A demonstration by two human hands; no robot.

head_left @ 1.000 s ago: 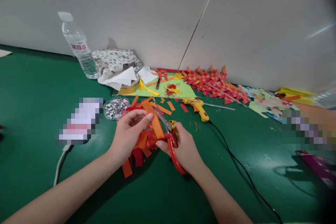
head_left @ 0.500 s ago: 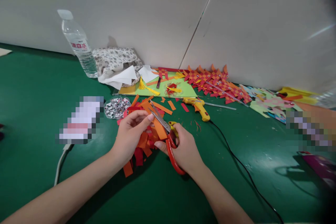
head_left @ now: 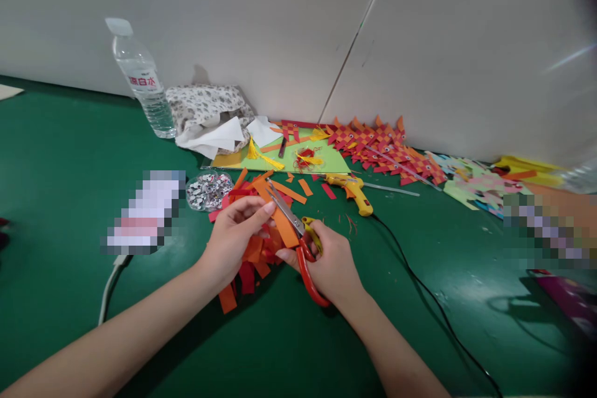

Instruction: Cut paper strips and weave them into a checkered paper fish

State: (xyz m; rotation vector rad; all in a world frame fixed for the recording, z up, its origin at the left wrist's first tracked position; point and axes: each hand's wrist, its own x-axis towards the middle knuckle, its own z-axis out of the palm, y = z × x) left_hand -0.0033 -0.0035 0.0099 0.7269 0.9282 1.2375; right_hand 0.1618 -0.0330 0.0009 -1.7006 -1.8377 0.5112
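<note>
Holding an orange strip alongside the scissor blades

The left hand (head_left: 236, 233) is pinching an orange paper strip (head_left: 285, 233) between thumb and fingers, gripping it on its left side toward the far end. The right hand (head_left: 333, 258) is grasping the scissors (head_left: 293, 219), its fingers wrapping around the red and yellow handles. Both hands are working just above the tabletop (head_left: 261, 354), over a loose heap of red and orange paper pieces (head_left: 254, 255).

The strip is slanting from far left to near right, and the blades are running almost parallel along its right side, their tips pointing far left toward the left thumb. The left fingers are sitting nearer the strip's far end, while the right thumb is resting close to its near end; whether that thumb is touching the paper, one cannot tell. How deep the blades are biting is also unclear.

A yellow glue gun (head_left: 359, 196) is lying to the far right of the scissors, and a clear container (head_left: 209, 191) of small black-and-white pieces is sitting far left of the heap.
</note>
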